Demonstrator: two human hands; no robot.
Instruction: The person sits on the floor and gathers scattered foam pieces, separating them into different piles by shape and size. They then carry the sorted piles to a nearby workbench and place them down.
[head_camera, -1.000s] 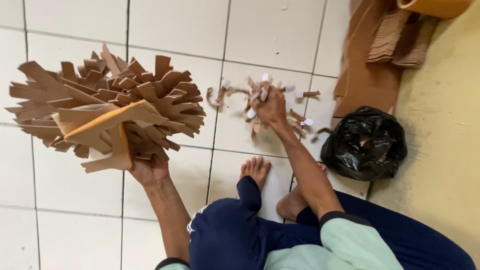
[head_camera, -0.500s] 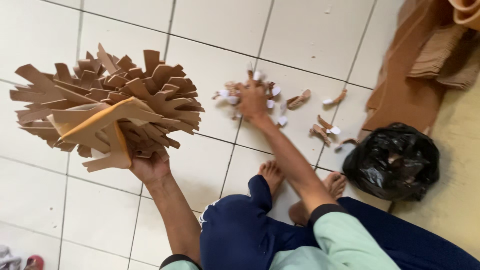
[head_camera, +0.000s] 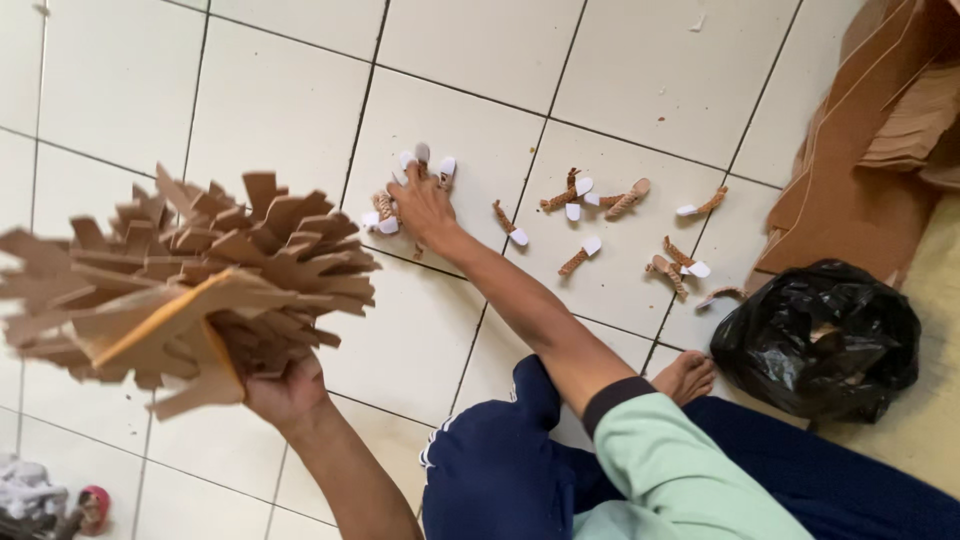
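My left hand (head_camera: 283, 390) grips a big fan-shaped bundle of brown cardboard cut-outs (head_camera: 190, 285), held up over the white tiled floor (head_camera: 260, 90). My right hand (head_camera: 423, 205) is stretched forward and rests on the floor, its fingers closed over a few small brown braided pieces with white ends (head_camera: 420, 160). More of these small pieces (head_camera: 585, 250) lie scattered on the tiles to the right of that hand. My legs in dark blue trousers (head_camera: 500, 470) and a bare foot (head_camera: 688, 375) show at the bottom.
A crumpled black plastic bag (head_camera: 815, 340) sits on the floor at the right. Sheets and stacks of brown cardboard (head_camera: 870, 150) lie at the upper right. Cloth and a small red object (head_camera: 92, 505) lie at the bottom left corner.
My right hand has moved left across the tiles to a small cluster of pieces, leaving the others spread to its right. The view has shifted; the bundle stays in my left hand.
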